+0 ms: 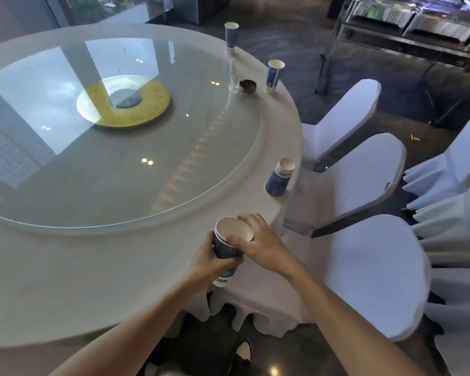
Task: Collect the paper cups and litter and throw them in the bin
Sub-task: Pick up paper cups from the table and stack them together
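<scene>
Left hand [205, 260]: wrapped round the blue wall of the cup stack [229, 249], fingers curled, gripping at mid-height near the worktop's near right edge.
Right hand [258, 240]: clamped over the rim of the top cup, thumb on the near lip, fingers over the far lip; looked like nesting one cup into another, though how many were in the stack could not be told.
Stack position: held just off the worktop [92, 267], tilted slightly, white base pointing down toward the draped cloth.
Still to collect: nearest loose cup [279, 177] leaning outward at the right rim; middle cup [274, 76] upright further along; farthest cup [231, 36] upright at the far rim.
Bin: not in view.
Handling, as a judgement: thin paper walls, very light, easily crushed; best taken round the body with a soft grip, or by the rolled rim, which is the stiffest part. Leftover liquid possible, so worth keeping upright.
Materials: cups tapered, blue print outside, pale matte inside; worktop round and cloth-covered, smooth and white.
Glass turntable [120, 158]: glossy, reflecting windows and ceiling lights, yellow ring at its centre.
Beside the middle cup: dark round ashtray [248, 86] and clear glass vessel [234, 77], hard and breakable.
Chairs [364, 267]: white fabric covers, soft folds, tucked along the right side.
</scene>
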`<state>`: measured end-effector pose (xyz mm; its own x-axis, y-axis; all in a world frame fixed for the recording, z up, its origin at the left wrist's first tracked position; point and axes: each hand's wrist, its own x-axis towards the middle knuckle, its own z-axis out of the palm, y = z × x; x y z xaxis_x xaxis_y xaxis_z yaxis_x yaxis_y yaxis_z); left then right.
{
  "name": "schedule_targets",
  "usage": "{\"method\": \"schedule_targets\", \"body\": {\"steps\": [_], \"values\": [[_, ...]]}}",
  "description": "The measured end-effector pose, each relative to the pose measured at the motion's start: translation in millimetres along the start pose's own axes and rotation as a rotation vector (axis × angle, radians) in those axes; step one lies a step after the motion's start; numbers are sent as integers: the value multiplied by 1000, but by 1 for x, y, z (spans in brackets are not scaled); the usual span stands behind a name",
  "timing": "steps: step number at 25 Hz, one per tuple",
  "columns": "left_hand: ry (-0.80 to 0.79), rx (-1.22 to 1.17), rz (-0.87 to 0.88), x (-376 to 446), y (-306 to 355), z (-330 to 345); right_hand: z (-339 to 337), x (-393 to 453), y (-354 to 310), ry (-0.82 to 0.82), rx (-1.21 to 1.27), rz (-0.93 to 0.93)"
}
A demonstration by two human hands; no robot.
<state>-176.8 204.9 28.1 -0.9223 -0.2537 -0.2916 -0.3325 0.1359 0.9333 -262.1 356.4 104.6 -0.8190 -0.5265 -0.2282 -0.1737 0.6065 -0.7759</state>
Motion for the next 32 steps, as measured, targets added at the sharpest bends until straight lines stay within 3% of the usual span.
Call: {"method": "schedule_targets", "body": {"steps": [7,9,14,20,22,28,32], "values": [[20,-32,-31,42,27,65,-78,36,47,-97,4,62],[18,-21,-53,59,30,68,-94,59,57,-55,-81,60],[-54,-17,-138,111,30,67,-124,138,85,109,-601,-23],[-156,-39,-259,149,13,62,-127,228,102,-70,-1349,-71],[-166,-47,-275,159,8,58,-122,249,109,-135,-1497,-28],[-124,-119,-276,176,5,54,-127,246,133,-96,-1444,194],[19,-205,-253,185,21,63,-149,212,164,20,-946,370]]}}
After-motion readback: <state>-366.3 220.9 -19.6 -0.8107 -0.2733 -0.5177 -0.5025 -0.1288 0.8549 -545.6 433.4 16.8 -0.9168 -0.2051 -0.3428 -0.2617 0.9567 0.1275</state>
